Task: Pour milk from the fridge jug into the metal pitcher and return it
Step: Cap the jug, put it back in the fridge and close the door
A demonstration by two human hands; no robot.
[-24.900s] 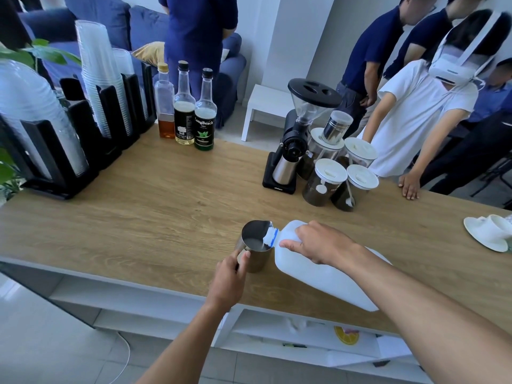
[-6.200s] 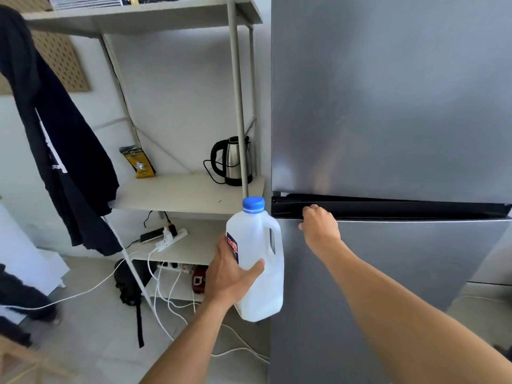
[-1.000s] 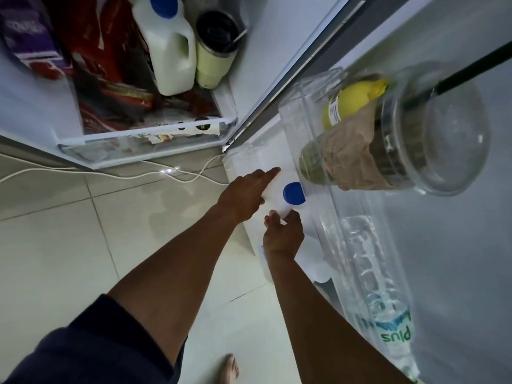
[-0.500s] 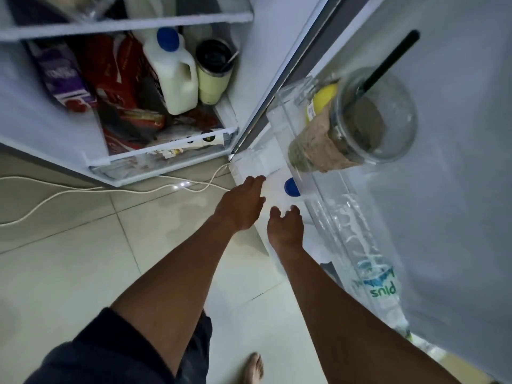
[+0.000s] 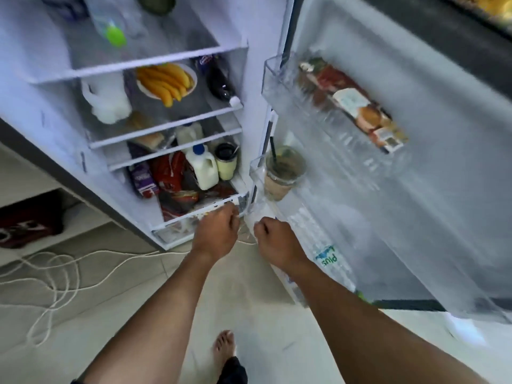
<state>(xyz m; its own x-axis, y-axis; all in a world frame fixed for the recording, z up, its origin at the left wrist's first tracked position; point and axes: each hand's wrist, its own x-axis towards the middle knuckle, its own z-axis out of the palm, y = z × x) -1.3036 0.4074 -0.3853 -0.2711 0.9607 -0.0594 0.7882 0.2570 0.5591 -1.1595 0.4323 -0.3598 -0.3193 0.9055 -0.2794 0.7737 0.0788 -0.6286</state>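
Note:
The fridge (image 5: 257,79) stands open in front of me. My left hand (image 5: 219,231) and my right hand (image 5: 274,239) hover side by side at the low door shelf (image 5: 302,223), fingers curled, nothing visible in them. A pale blurred shape between the hands, at the shelf's near end, may be the milk jug (image 5: 256,214); its blue cap is hidden. A second white jug with a blue cap (image 5: 203,170) stands inside on the lowest shelf. The metal pitcher is out of view.
The open door (image 5: 401,162) swings out to my right, with a lidded iced drink cup (image 5: 282,173) and a water bottle (image 5: 329,259) in its shelves. White cables (image 5: 55,273) trail over the tiled floor at left. My bare foot (image 5: 224,345) is below.
Both hands have left the jug in the door shelf, pulled back a little and curled their fingers. My head has lifted, so more of the fridge shows.

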